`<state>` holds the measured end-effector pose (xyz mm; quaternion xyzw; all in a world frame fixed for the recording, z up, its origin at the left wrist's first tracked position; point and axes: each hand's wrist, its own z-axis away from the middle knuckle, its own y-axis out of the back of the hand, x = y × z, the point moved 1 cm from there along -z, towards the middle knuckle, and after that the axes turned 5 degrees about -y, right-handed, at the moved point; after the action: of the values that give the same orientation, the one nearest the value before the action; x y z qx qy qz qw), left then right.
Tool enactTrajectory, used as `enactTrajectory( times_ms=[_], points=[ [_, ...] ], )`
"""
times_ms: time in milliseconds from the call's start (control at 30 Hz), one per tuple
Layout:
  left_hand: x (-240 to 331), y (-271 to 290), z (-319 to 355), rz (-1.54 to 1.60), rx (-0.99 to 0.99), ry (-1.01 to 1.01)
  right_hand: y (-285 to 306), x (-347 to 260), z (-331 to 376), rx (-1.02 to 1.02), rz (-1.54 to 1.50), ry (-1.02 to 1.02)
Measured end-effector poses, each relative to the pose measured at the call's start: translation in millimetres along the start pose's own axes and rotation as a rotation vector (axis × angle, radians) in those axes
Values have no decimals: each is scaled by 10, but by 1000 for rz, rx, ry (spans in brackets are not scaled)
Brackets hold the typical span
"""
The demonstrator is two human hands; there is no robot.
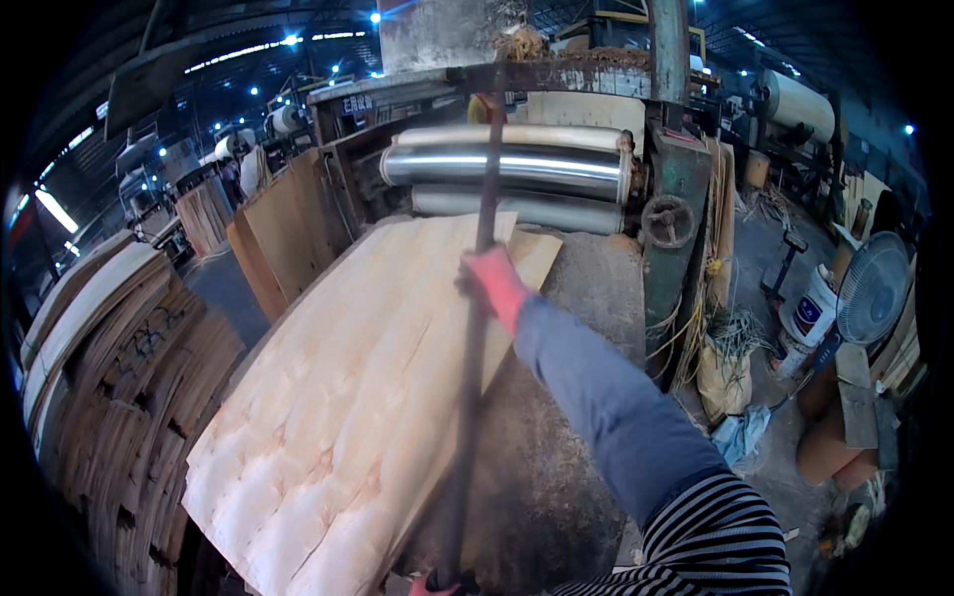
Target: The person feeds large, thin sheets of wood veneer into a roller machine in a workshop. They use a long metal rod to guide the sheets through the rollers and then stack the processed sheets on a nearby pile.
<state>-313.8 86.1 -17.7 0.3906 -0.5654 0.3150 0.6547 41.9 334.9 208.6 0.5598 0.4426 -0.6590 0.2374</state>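
A long dark pole (471, 397) stands tilted across the middle of the view, its upper part in front of the rollers. My right hand (494, 283), in a pinkish-red glove, is closed around it about halfway up. At the bottom edge my left hand (429, 587), in a similar glove, shows only in part, closed at the pole's lower end. Beneath and left of the pole lie pale wood veneer sheets (328, 397), slanted on a worn dark table (566, 437). Their far end reaches close to the shiny metal rollers (517, 169) of a machine.
Stacked veneer (129, 407) rises at the left, with upright boards (278, 238) beyond it. Right of the table stand a green machine frame with a handwheel (668, 221), loose straps (730, 333), a white bucket (813, 308) and a fan (873, 288).
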Motion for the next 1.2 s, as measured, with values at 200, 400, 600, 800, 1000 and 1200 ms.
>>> enactTrajectory(
  times_ms=[200, 400, 600, 800, 1000, 1200],
  points=[
    [428, -154, -478, 33, 82, 21, 180, -386, -297, -34, -220, 141],
    [397, -107, -1103, -169, 138, 169, 36, -556, -982, -25, -162, 98],
    [-9, -301, -1322, 3, 79, 257, 120, -101, -1289, 191, 197, 188],
    [-247, -391, -1456, -5, 178, 105, 203, -2, -1425, 272, 391, 85],
    [-680, -538, -1259, 9, 50, 254, 272, 38, -1096, 419, 883, 168],
    [-1271, -734, -1123, 132, -36, 233, 566, 7, -935, 310, 588, 111]
  ],
)
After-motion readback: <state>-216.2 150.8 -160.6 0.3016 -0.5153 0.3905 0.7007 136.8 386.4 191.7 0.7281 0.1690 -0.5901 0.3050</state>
